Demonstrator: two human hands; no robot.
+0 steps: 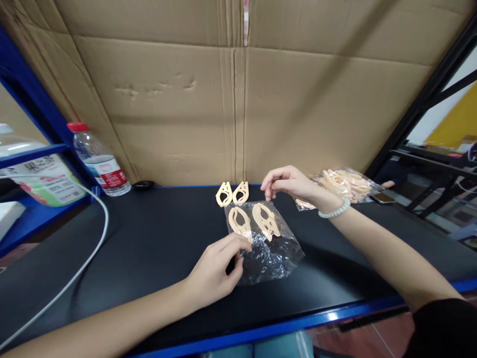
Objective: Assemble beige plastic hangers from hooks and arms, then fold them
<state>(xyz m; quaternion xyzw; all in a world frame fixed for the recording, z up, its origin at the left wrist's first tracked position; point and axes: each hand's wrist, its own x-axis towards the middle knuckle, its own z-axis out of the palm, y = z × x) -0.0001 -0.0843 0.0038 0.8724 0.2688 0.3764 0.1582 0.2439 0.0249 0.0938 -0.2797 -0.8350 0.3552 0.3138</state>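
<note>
A clear plastic bag [274, 256] lies flat on the black table, with two beige folding hangers [241, 222] [266, 220] side by side at its far half. My left hand [219, 266] is at the bag's near left edge, thumb and fingers pinched on the film close to the left hanger's lower end. Above the bag's far right corner hovers my right hand [288, 185], fingers loosely bent and apart, holding nothing. Two more folded hangers [224, 194] [241, 193] stand next to each other just beyond the bag, near the cardboard.
Bagged beige hangers [345, 185] are heaped at the back right, by a phone [383, 198]. A red-capped water bottle [100, 164] and a black oval object [143, 185] stand back left. A white cable [93, 243] crosses the left side. Cardboard [167, 114] walls the back.
</note>
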